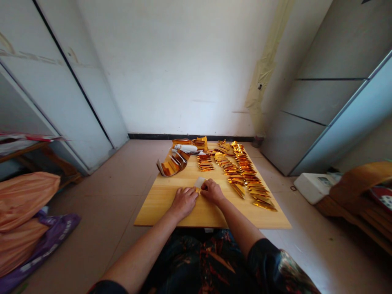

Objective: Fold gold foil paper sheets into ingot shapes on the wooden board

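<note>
Both my hands work low on a light wooden board that lies on the floor. My left hand presses its fingertips against a small pale sheet of paper, and my right hand pinches the same sheet from the other side. Beyond them, gold foil folded pieces lie in overlapping rows. A curved stack of gold foil pieces stands at the far left of the board, and a white paper bundle lies at the back.
Orange sacks and a purple bag lie on the tiled floor to the left. A white device and a wooden seat stand to the right. Tall pale cabinet doors and a white wall surround the board.
</note>
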Demonstrator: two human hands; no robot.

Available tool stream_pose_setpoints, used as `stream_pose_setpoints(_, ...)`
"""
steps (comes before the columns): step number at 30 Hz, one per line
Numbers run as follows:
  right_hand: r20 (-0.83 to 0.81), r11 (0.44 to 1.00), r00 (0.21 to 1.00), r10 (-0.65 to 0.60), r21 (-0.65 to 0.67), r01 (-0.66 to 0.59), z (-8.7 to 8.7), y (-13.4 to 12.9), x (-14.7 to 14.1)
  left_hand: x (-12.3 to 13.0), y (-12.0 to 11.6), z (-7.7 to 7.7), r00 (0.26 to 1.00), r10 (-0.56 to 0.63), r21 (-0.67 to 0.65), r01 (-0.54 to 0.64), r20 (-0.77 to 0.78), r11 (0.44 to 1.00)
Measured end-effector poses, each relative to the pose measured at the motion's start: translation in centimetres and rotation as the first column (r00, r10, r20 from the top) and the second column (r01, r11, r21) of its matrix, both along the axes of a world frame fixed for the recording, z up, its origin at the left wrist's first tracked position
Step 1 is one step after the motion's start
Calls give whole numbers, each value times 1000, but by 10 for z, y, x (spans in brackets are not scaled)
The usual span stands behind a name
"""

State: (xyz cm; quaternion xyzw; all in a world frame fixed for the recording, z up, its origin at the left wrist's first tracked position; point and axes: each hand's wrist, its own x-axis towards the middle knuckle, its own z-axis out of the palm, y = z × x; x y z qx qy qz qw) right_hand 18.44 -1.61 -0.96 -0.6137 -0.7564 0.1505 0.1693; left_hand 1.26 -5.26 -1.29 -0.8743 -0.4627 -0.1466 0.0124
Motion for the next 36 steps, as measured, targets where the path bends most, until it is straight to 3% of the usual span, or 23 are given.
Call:
stream_pose_setpoints(6, -51, 996, 995, 88, 0, -88, -3, 9, 10, 8, 2, 4, 998, 58, 8, -58, 21, 998)
stream_pose_setpoints(12, 138, 981, 983, 123, 131, -142, 2, -1, 16, 25, 9, 1, 984, 171, 48, -173, 44, 984)
stream_pose_setpoints(17, 296, 981, 944, 145, 78, -175, 16, -19, 12, 16, 16, 0, 990, 125, 18, -127, 71, 992)
stream_pose_setpoints(22, 330, 967, 915, 233, 21, -254, 24, -32, 0, -3, 30, 4, 996, 79, 6, -80, 32, 997)
stream_pose_setpoints(27, 264, 945, 915, 304, 39, -326, 12, -29, 3, -6, 34, 3, 1000, 26, 21, -26, 15, 999)
stream_pose_setpoints(31, 186, 917, 917, 352, 126, -377, 1, -22, 13, -7, 31, -5, 1000, 4, 55, -6, 26, 998)
stream_pose_setpoints(36, 274, 881, 896, 350, 230, -414, -9, -27, 14, -12, 33, -10, 998, -57, 106, 52, 39, 993)
